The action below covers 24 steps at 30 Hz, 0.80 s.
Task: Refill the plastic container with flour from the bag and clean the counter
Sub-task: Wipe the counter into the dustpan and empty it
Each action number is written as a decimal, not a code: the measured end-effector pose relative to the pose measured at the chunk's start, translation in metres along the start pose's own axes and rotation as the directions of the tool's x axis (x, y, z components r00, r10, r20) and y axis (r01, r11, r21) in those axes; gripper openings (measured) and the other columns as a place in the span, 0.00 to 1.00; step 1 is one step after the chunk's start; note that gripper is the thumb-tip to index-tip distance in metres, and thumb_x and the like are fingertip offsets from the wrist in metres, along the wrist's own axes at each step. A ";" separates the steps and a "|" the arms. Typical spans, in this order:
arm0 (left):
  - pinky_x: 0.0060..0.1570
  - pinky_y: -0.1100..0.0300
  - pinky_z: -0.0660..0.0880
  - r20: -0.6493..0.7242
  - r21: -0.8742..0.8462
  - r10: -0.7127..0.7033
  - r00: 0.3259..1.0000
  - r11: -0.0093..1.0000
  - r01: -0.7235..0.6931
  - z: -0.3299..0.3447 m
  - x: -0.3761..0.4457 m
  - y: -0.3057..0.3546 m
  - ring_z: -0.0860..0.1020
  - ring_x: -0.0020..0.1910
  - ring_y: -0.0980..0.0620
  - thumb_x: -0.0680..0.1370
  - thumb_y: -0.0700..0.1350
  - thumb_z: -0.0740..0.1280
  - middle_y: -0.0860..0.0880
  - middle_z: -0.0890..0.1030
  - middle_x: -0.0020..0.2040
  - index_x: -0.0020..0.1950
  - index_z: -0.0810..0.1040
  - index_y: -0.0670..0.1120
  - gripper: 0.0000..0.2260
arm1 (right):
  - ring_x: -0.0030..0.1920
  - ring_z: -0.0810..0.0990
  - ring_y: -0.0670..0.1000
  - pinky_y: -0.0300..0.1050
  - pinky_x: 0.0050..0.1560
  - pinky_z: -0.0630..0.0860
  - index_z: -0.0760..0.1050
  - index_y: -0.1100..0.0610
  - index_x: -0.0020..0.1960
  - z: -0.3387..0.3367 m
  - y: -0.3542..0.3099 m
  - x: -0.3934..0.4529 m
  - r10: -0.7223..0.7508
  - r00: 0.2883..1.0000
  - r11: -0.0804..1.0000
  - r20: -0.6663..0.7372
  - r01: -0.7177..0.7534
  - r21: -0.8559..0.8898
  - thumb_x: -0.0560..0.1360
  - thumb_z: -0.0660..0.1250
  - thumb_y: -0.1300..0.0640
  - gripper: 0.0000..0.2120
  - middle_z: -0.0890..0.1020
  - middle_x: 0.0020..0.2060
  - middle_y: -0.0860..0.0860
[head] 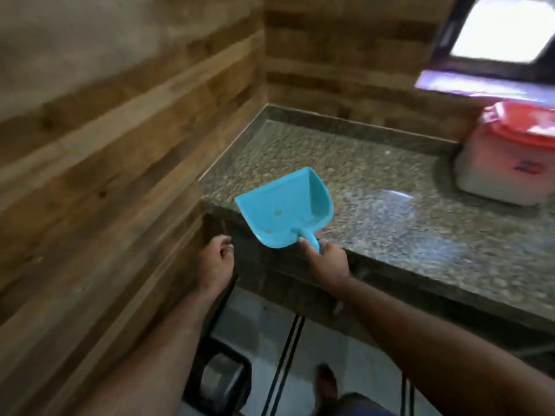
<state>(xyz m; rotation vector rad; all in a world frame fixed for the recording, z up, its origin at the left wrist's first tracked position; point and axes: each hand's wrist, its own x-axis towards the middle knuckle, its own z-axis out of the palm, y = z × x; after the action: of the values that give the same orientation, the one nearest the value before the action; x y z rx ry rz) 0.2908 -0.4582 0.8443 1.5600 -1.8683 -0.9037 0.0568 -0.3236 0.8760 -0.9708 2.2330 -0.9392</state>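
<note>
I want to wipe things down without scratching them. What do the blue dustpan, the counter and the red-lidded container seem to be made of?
The blue dustpan looks like moulded plastic: one even colour, thin walls, a dull sheen. The counter seems polished granite or similar stone, speckled grey-brown with a glossy window reflection. The container appears to be whitish translucent plastic under an opaque red plastic lid, though blur hides detail.
</note>
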 end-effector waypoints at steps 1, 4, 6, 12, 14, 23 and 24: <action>0.60 0.50 0.80 0.017 0.019 0.034 0.999 0.999 -0.034 0.006 0.004 0.016 0.85 0.56 0.44 0.83 0.40 0.68 0.44 0.87 0.57 0.65 0.83 0.44 0.11 | 0.34 0.81 0.49 0.43 0.31 0.71 0.76 0.53 0.37 -0.017 0.003 0.006 0.030 0.999 0.999 -0.038 -0.029 0.023 0.81 0.66 0.34 0.25 0.79 0.30 0.47; 0.57 0.54 0.81 0.087 0.081 0.109 0.990 0.990 -0.116 0.032 0.009 0.058 0.86 0.53 0.47 0.83 0.44 0.70 0.46 0.88 0.56 0.67 0.83 0.45 0.13 | 0.32 0.78 0.49 0.43 0.28 0.69 0.77 0.57 0.37 -0.066 0.025 0.023 0.184 0.972 0.980 -0.145 -0.169 0.106 0.81 0.66 0.34 0.27 0.78 0.30 0.50; 0.57 0.55 0.81 0.141 0.099 0.154 0.978 0.981 -0.169 0.054 0.014 0.081 0.86 0.55 0.47 0.82 0.46 0.71 0.46 0.88 0.57 0.68 0.82 0.45 0.14 | 0.36 0.81 0.55 0.45 0.33 0.69 0.78 0.59 0.40 -0.091 0.051 0.035 0.279 0.940 0.957 -0.195 -0.256 0.138 0.80 0.67 0.33 0.28 0.79 0.31 0.51; 0.60 0.52 0.78 0.286 0.293 0.212 0.934 0.909 -0.296 0.133 0.044 0.124 0.83 0.63 0.40 0.81 0.48 0.72 0.43 0.85 0.66 0.75 0.79 0.46 0.22 | 0.49 0.85 0.64 0.49 0.43 0.75 0.82 0.63 0.47 -0.155 0.130 0.073 0.440 0.853 0.897 -0.280 -0.403 0.180 0.79 0.67 0.33 0.31 0.85 0.43 0.61; 0.64 0.52 0.76 0.308 0.333 0.203 0.929 0.892 -0.305 0.159 0.056 0.132 0.80 0.67 0.39 0.81 0.50 0.72 0.43 0.81 0.71 0.77 0.77 0.44 0.25 | 0.47 0.86 0.65 0.53 0.44 0.79 0.82 0.62 0.48 -0.173 0.150 0.087 0.464 0.837 0.885 -0.291 -0.425 0.189 0.78 0.67 0.31 0.31 0.86 0.43 0.61; 0.83 0.44 0.52 0.388 0.611 -0.061 0.920 0.764 -0.207 0.269 0.131 0.127 0.48 0.87 0.41 0.80 0.70 0.62 0.42 0.47 0.88 0.88 0.45 0.47 0.47 | 0.40 0.86 0.63 0.56 0.40 0.82 0.82 0.59 0.44 -0.235 0.216 0.158 0.540 0.775 0.842 -0.329 -0.488 0.231 0.75 0.67 0.29 0.31 0.86 0.37 0.58; 0.83 0.44 0.50 0.380 0.632 -0.087 0.921 0.752 -0.189 0.277 0.135 0.127 0.47 0.87 0.41 0.81 0.71 0.57 0.43 0.46 0.88 0.88 0.45 0.49 0.44 | 0.40 0.86 0.63 0.55 0.40 0.82 0.82 0.59 0.44 -0.239 0.221 0.162 0.552 0.763 0.834 -0.336 -0.500 0.234 0.75 0.67 0.28 0.32 0.86 0.38 0.58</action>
<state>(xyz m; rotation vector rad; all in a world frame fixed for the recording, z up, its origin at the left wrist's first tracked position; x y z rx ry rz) -0.0234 -0.5351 0.7662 1.7894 -2.7267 -0.5638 -0.2954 -0.2466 0.8264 -0.0505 2.5222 -1.0511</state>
